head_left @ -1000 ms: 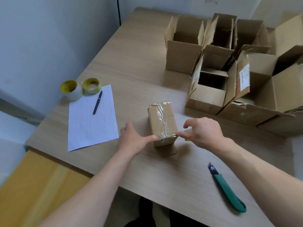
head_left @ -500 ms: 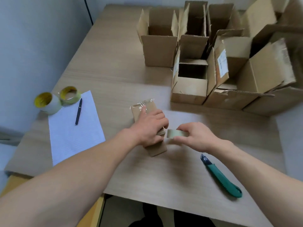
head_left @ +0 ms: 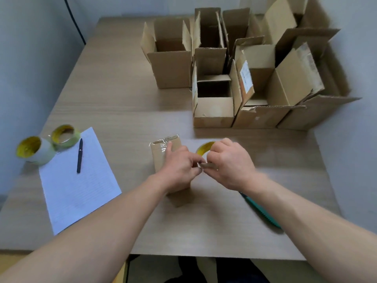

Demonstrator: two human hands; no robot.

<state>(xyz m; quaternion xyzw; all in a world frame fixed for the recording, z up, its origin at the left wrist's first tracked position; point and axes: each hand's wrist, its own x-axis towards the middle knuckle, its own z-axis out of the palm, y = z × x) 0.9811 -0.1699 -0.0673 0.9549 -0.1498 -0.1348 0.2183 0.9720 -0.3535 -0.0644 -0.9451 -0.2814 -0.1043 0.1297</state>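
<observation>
Small box (head_left: 161, 158) lies flat on the table (head_left: 122, 103), mid-width, closer to the near edge than the far one. Long axis runs near edge to far edge, slightly skewed. The end wrapped in clear tape points at the far edge. Near end is hidden under the wrist.

Left hand (head_left: 179, 166) sits on the box's right half. Index finger lies straight along the top face, thumb and the other fingers pinch the tape strip (head_left: 208, 165).

Right hand (head_left: 228, 164) is just right of the box, not touching it. It's clenched round the tape roll (head_left: 204, 149), yellow core facing left. The strip bridges the two hands.

Green knife (head_left: 263, 213) lies under the right forearm, towards the near right corner. Open cartons (head_left: 214, 111) are at the far right.
</observation>
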